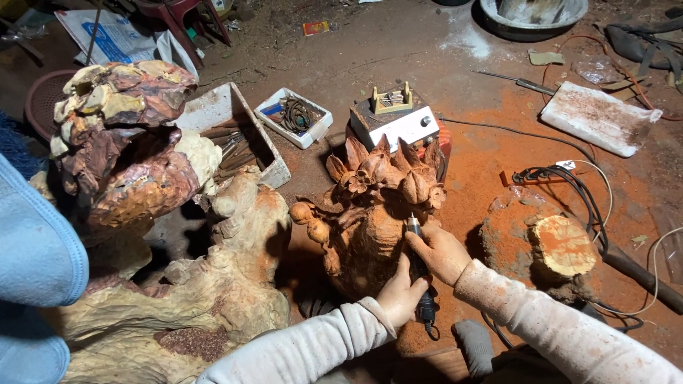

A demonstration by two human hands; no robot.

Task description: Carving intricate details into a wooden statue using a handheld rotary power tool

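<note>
A reddish-brown wood carving [370,206] with petal and bud shapes stands on the dusty floor at centre. Both my hands grip a slim black rotary carving tool [420,274]. My right hand [442,250] wraps its upper part near the tip. My left hand [400,295] steadies the lower part from below. The tool's tip touches the carving's right side just under the buds. A black cord leaves the tool's bottom end.
A large gnarled root sculpture [142,213] fills the left. Two white trays of tools [245,135] and bits [295,117] lie behind, with a white motor box [395,121]. A cut stump [562,245], cables [569,181] and a white block [601,117] lie right.
</note>
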